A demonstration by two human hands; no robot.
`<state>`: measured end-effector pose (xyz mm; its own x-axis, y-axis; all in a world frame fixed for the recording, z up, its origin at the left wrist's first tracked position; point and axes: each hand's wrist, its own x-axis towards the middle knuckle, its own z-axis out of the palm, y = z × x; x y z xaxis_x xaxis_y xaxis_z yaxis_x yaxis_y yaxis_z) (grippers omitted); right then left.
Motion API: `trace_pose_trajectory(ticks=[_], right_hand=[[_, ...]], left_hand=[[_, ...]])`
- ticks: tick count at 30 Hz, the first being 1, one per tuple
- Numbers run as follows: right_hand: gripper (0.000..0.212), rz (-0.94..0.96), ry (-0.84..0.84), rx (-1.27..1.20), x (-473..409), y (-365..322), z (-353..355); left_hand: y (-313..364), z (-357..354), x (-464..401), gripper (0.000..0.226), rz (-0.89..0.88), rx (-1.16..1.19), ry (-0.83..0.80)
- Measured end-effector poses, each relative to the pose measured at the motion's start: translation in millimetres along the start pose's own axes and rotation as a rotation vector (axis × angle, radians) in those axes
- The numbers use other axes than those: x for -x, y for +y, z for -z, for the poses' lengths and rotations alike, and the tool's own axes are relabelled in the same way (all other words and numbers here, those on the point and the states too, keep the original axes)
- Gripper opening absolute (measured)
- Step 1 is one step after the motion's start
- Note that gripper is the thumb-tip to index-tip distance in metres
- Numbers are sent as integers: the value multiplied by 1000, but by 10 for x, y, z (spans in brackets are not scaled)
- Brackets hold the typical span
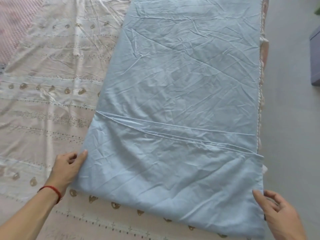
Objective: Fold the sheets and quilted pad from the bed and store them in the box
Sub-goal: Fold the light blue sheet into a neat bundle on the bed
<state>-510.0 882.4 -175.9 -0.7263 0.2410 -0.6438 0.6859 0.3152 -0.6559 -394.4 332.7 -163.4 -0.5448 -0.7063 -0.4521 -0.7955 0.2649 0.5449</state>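
On the far left the patterned sheet (48,87) lies spread over the bed (264,49), creased and not yet folded; if I drag the blue one across it, I judge it could bunch up underneath and spoil the next fold; my left hand (66,168) rests at the left edge of the blue sheet (173,101), thumb on top of the cloth and fingers curled in beside the edge, though whether they truly pinch the fabric or only touch it I cannot tell; a red cord (52,189) sits on that wrist and might snag a loose hem; the blue sheet runs as a long folded strip away from me, with a slanted ridge (173,130) crossing its near part where the layers lie uneven, and that skew is the main risk, since folding over it would likely give a lopsided bundle that sits badly in the box; the cloth looks smooth and slippery, so the layers may slide apart when lifted; my right hand (275,212) is at the near right corner, fingers loosely spread and touching the edge, gripping nothing firmly; that corner lies close to the side of the bed, so a careless pull could tip it onto the floor (290,118); at the far right a grey box (315,58) stands on the floor.
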Motion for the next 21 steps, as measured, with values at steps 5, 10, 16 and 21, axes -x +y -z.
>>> trace_pose_trajectory(ticks=[5, 10, 16, 21], right_hand=[[9, -116, -185, 28, 297, 95, 129], [9, -61, -88, 69, 359, 179, 66], [56, 30, 40, 112, 469, 256, 10], [66, 647, 113, 641, 713, 354, -6]], left_hand=[[-75, 122, 286, 26, -42, -24, -114], [-107, 190, 313, 30, -39, -183, -148], [-152, 94, 347, 25, -113, -267, -26], [-404, 68, 636, 76, -644, -747, 72]])
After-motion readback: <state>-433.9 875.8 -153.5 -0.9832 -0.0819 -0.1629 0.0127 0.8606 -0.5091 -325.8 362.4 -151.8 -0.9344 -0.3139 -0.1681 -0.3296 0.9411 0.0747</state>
